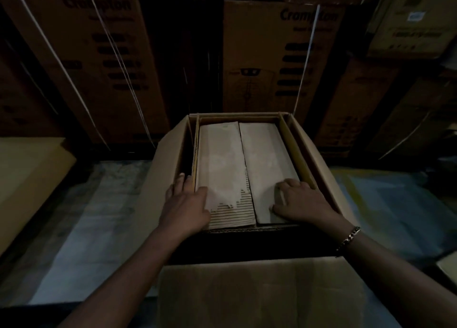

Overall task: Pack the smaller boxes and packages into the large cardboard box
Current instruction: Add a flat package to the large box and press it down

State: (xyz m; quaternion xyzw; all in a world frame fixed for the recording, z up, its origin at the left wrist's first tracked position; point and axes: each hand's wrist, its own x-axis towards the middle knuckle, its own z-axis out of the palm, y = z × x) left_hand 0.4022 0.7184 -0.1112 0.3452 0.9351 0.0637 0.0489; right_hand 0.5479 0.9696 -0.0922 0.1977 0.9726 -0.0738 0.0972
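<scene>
The large cardboard box (pixel 160 169) stands open in front of me, its outer flaps folded out to the left, right and toward me. Inside, two pale flat panels lie side by side: a left one (pixel 222 164) with torn paper that bares corrugation near me, and a right one (pixel 267 159). My left hand (pixel 185 204) lies flat on the near left corner of the left panel, fingers reaching the box's left wall. My right hand (pixel 296 201) presses flat on the near right corner of the right panel. What lies beneath the panels is hidden.
Tall printed cartons (pixel 277 55) are stacked like a wall right behind the box, with more at the left (pixel 81 55) and right (pixel 408 21). A flat cardboard sheet (pixel 27 174) lies at the left. Pale plastic sheeting (pixel 99 216) covers the floor. The scene is dim.
</scene>
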